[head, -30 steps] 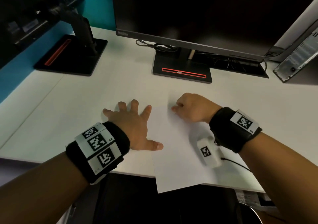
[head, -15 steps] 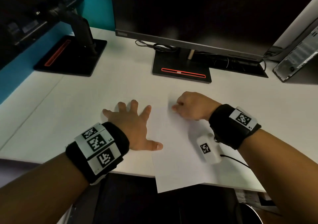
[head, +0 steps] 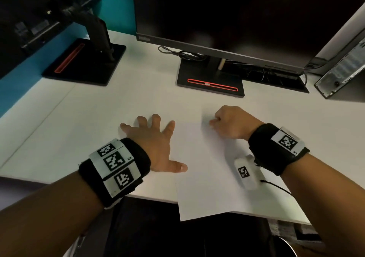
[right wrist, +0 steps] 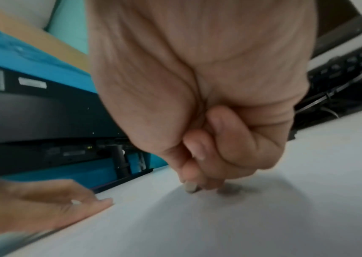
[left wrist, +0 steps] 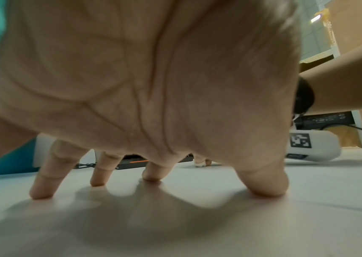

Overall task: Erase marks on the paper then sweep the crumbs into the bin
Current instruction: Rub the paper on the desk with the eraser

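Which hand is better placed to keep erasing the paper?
Right hand: it pinches the eraser against the paper. Left hand lies spread at the sheet's left edge.

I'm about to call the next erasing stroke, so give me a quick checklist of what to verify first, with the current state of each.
1. Left hand spread flat, holding things steady: ok, though only the thumb and forefinger reach the paper; the other fingers press on the desk.
2. Eraser held by the right hand: ok, pinched at the fingertips.
3. Eraser tip on the paper: ok in the right wrist view.
4. Paper fully supported: not ok, its near corner overhangs the desk edge.
5. Marks left to erase: cannot tell, none visible.
6. Bin within reach: cannot tell, no bin is clearly in view.
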{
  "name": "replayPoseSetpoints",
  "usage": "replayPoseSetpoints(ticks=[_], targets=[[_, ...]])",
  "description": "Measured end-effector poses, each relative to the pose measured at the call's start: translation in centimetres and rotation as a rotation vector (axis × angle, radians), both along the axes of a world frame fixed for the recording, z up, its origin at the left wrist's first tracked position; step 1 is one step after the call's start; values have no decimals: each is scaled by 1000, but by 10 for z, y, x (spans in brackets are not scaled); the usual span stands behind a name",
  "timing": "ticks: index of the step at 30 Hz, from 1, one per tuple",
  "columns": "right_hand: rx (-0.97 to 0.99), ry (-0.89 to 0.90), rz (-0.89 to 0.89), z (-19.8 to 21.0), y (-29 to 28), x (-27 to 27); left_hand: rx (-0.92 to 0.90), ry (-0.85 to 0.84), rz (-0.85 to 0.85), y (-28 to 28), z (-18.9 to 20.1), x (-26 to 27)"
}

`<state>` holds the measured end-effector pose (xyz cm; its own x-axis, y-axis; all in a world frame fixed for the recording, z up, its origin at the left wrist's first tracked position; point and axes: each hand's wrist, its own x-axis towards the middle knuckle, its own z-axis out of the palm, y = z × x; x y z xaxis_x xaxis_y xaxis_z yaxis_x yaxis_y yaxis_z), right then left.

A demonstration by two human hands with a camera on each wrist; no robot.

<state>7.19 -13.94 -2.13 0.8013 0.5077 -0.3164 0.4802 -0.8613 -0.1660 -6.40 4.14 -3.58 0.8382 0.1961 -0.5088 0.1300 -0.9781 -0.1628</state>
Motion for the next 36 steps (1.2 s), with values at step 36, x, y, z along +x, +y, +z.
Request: replayPoseSetpoints(ticks=[36], targets=[[122,170,24,1,-29,-29,-3,28,0,-1,3,2]])
